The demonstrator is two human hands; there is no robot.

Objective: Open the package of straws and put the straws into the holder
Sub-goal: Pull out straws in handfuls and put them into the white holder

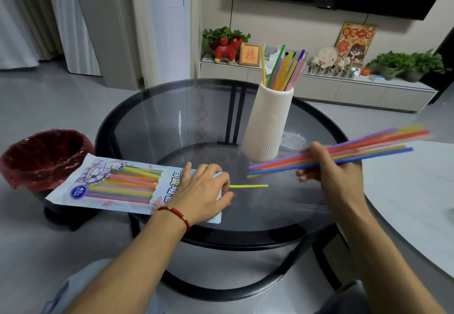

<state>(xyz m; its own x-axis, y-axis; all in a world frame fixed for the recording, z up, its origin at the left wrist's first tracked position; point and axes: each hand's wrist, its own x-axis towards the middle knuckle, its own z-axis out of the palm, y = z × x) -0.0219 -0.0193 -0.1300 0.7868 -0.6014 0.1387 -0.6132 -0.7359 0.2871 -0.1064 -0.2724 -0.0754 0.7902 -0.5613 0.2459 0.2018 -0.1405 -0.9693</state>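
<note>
A white ribbed holder (267, 122) stands upright on the round glass table (172, 117), with a cluster of coloured straws (285, 70) already leaning out of its top. In front of the holder and to its right, the right hand (329, 166) is closed around a bundle of straws (363, 146), gripped near their near ends so they fan out rightward, above the tabletop. To the left of the holder, the left hand (204, 191) lies palm-down with fingers curled on the open end of the straw package (118, 186), pinning it flat. A single yellow straw (248, 186) pokes from that end toward the holder. The package still has straws inside.
</note>
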